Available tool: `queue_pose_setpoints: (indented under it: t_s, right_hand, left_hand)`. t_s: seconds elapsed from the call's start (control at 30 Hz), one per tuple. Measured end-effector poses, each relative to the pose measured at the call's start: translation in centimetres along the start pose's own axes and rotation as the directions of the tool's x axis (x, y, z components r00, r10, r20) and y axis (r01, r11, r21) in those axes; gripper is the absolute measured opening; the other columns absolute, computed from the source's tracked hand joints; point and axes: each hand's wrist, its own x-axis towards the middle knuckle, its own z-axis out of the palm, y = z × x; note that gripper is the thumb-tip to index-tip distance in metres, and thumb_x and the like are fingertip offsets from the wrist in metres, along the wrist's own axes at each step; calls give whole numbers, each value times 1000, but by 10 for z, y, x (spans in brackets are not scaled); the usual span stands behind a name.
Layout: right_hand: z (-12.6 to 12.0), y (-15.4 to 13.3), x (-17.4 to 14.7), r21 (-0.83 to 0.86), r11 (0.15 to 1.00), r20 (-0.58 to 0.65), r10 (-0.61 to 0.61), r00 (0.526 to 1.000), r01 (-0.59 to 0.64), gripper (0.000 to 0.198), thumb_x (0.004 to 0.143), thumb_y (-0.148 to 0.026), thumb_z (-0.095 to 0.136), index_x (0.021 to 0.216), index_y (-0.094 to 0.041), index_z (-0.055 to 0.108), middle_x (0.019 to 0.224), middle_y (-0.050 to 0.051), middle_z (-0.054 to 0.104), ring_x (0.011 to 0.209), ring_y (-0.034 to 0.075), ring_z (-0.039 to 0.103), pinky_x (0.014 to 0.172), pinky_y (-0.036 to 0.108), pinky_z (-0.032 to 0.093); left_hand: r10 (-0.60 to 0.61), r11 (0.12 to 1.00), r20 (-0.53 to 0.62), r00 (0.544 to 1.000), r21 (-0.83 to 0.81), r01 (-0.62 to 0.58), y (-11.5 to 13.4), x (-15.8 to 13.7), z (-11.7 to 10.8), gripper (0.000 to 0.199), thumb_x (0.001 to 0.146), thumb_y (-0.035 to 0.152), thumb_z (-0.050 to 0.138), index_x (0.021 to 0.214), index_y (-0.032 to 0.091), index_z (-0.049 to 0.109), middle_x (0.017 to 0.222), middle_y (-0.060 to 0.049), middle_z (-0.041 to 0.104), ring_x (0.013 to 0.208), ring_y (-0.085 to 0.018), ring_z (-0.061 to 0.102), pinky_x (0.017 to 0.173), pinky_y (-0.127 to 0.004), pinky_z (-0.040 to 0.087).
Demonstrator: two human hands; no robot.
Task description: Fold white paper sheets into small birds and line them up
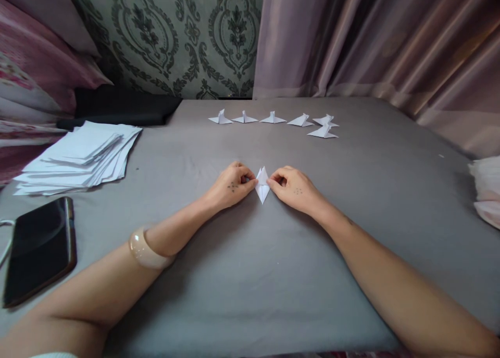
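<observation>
A small white folded paper (262,186), shaped like a narrow diamond with a split upper point, is held between my two hands over the grey cloth. My left hand (236,184) pinches its left edge between thumb and fingers. On the opposite edge, my right hand (292,187) pinches it in the same way. Both hands are closed, with the curled fingers partly hidden behind the thumbs. The paper's lower tip points toward me. Beyond the hands stands a row of several white folded paper birds (272,117).
A loose stack of white paper sheets (78,157) lies at the left, beside a folded black cloth (125,105). Nearer me on that side rests a dark phone (41,251) with a white cable. A white and pink bundle (486,186) is at the right edge. Curtains (312,40) hang behind.
</observation>
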Motion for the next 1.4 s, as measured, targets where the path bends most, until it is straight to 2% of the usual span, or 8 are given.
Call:
queue_pose_setpoints:
  t_s: [0.2, 0.4, 0.7, 1.07, 1.13, 1.23, 1.33, 1.4]
  right_hand:
    - [1, -1, 1, -23, 1000, -2, 21, 1000, -21, 16, 81, -33, 57, 74, -21, 66, 81, 1, 62, 69, 14, 54, 68, 29, 41]
    - [0, -3, 0, -30, 999, -2, 21, 1000, -21, 16, 81, -33, 56, 74, -21, 65, 82, 1, 62, 70, 14, 55, 68, 29, 41]
    - [-1, -5, 0, -30, 999, 8, 36, 999, -36, 16, 81, -33, 56, 74, -21, 66, 83, 2, 63, 71, 14, 55, 68, 30, 41]
    - [-3, -8, 2, -21, 998, 27, 62, 998, -62, 16, 79, -33, 59, 73, -20, 66, 83, 3, 64, 71, 15, 55, 68, 29, 41]
    - [-4, -8, 2, -22, 998, 30, 52, 998, -52, 15, 80, -32, 60, 73, -20, 65, 83, 3, 64, 72, 15, 55, 69, 29, 41]
    - [-4, -6, 2, -26, 999, 28, 31, 999, -31, 13, 80, -31, 61, 74, -20, 64, 83, 3, 63, 74, 15, 55, 71, 29, 41]
    - [-5, -2, 3, -18, 1000, 30, 22, 999, -22, 14, 80, -33, 62, 75, -20, 64, 82, 3, 62, 74, 15, 55, 71, 29, 41]
    - [-7, -1, 3, -10, 1000, 42, 20, 999, -20, 13, 80, -32, 62, 76, -20, 65, 83, 3, 63, 73, 15, 55, 70, 28, 41]
  left_hand:
    - [-4, 1000, 19, 1000, -15, 4, -2, 5, -2, 23, 82, 33, 56, 76, 15, 70, 84, -4, 56, 69, -13, 51, 66, -26, 41]
    - [-96, 984, 81, 992, -145, 107, 1, 8, -4, 24, 79, 35, 59, 72, 14, 67, 61, 2, 48, 54, -9, 40, 49, -22, 28]
    - [6, 999, 65, 998, -45, -3, -1, 8, -6, 18, 79, 30, 60, 73, 15, 69, 77, -2, 54, 70, -13, 49, 63, -25, 38]
    - [52, 999, 34, 998, 9, -52, -9, 8, 2, 13, 80, 28, 61, 77, 16, 65, 88, -4, 53, 72, -13, 50, 68, -27, 43]
    - [92, 995, -7, 996, 42, -92, -9, 5, 4, 9, 80, 25, 61, 82, 16, 61, 89, -4, 53, 74, -14, 50, 68, -27, 43]
    - [248, 962, -37, 968, 124, -242, -8, 1, 8, 9, 85, 19, 53, 92, 17, 58, 94, -6, 55, 85, -17, 51, 76, -29, 44]
    - [392, 892, 57, 918, 220, -394, -6, -2, 9, 23, 92, 15, 39, 98, 16, 61, 96, -8, 58, 89, -19, 50, 84, -32, 43]
    - [431, 850, 134, 892, 272, -451, -4, -5, 9, 32, 93, 13, 32, 101, 16, 63, 95, -9, 59, 88, -19, 50, 83, -32, 43]
